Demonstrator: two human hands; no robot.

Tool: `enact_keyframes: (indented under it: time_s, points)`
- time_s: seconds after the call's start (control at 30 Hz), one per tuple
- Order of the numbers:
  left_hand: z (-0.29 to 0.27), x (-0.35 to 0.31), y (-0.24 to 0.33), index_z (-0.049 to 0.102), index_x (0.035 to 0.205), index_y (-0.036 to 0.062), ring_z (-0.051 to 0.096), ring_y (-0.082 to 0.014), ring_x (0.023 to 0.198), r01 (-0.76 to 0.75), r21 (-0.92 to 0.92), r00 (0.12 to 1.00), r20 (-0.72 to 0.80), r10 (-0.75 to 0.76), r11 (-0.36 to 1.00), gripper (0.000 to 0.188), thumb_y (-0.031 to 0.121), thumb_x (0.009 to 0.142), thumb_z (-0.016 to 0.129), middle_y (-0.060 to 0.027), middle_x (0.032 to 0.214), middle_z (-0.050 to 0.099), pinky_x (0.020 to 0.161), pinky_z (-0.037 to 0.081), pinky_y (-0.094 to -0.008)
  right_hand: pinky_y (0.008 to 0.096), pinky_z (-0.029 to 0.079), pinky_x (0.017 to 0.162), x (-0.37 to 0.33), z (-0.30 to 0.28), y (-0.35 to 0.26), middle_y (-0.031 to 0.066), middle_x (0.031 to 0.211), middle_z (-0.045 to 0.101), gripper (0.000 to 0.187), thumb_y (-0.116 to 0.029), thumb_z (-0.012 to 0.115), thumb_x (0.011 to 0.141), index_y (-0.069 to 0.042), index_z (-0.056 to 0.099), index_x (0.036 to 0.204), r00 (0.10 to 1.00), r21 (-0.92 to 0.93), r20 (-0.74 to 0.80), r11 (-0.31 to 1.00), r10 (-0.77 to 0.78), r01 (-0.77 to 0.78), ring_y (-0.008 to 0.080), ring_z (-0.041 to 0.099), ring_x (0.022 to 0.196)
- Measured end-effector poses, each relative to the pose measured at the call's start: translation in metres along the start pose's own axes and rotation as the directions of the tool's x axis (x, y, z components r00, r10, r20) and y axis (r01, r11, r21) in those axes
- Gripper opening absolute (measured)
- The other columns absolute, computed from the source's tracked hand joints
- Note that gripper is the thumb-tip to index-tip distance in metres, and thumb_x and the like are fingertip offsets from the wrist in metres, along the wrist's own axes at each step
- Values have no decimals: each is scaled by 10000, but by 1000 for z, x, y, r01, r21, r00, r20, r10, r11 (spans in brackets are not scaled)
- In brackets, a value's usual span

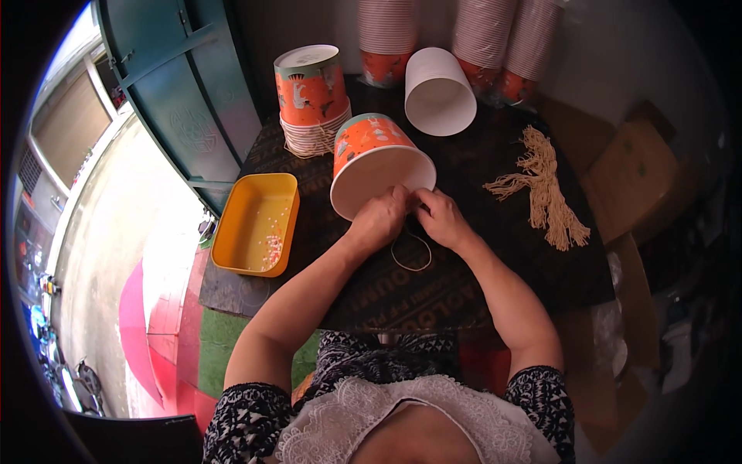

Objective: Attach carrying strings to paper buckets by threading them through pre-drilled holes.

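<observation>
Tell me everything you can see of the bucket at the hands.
The bucket looks like printed paper: orange outside with small figures, greenish toward its narrower far end, pale rim and inside. It lies tipped at the table, mouth toward the person. The left hand and right hand meet at its lower right rim; exact contact is hidden.

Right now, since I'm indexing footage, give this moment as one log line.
left hand: at rim of tilted orange paper bucket; right hand: same rim; cord loop: below hands; yellow tray: left; string bundle: right
</observation>
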State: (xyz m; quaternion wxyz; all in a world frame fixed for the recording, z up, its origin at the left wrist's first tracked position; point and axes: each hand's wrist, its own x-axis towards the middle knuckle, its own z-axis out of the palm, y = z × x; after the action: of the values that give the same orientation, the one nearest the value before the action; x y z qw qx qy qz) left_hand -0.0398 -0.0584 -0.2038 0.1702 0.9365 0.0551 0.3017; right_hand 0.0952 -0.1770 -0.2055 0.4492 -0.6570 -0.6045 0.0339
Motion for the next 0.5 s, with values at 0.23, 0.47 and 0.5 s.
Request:
enact_keyframes:
  time_s: [0.23,0.47,0.5]
  points:
    - [-5,0,0,533,937,6,629,-426,784,117,-209,993,12,-117,971,142,124,874,579,-226,842,637,673,506,-469,435,514,717,-2,-2,-3,213,895,618,126,-42,618,817,-25,587,938,999,-58,3,997,48,-48,394,616,844]
    - [-9,2,-8,598,904,1,639,-351,821,206,-380,978,53,-201,902,110,88,836,605,-200,837,639,711,497,-399,414,500,682,-1,-5,-12,200,873,610,98,-46,626,821,-30,580,906,1000,5,6,1000,-6,6,373,614,807]
    - [-8,2,-8,594,879,-9,637,-381,812,206,-380,977,27,-212,902,109,84,822,595,-213,818,640,699,500,-417,411,498,680,-1,-6,-16,194,874,610,90,-43,626,820,-28,580,896,1000,16,16,1000,-1,1,370,614,802]
